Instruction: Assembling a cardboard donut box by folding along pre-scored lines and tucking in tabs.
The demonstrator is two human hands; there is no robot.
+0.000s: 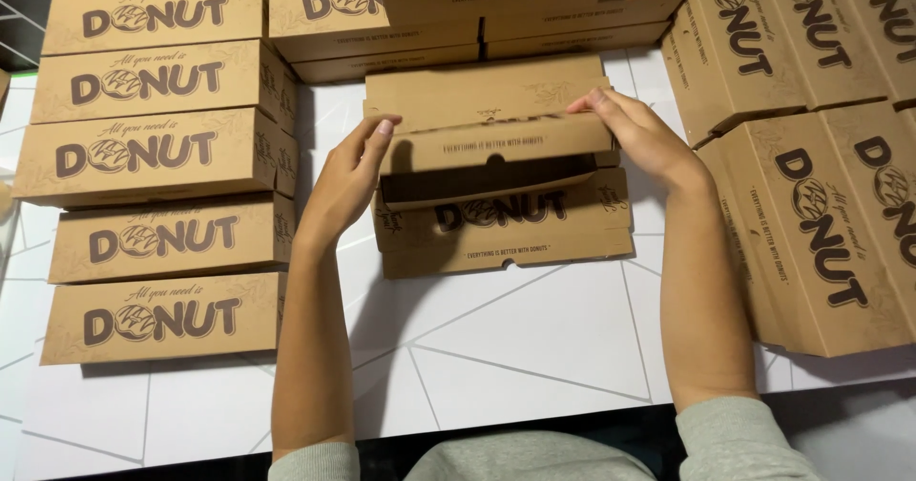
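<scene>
Two hands, left hand (345, 180) and right hand (641, 135), fingers pinching the half-folded box (496, 161) lid's ends. Finished boxes (162, 152) stacked left of it on the counter (496, 347). Even pressure at both ends likely seats the flap squarely.

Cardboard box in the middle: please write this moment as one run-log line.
left hand: on box left end | right hand: on right end | lid: partly open | on white table

Surface: white table (534, 347) with thin grey angular lines | front edge: dark | light: even
</scene>
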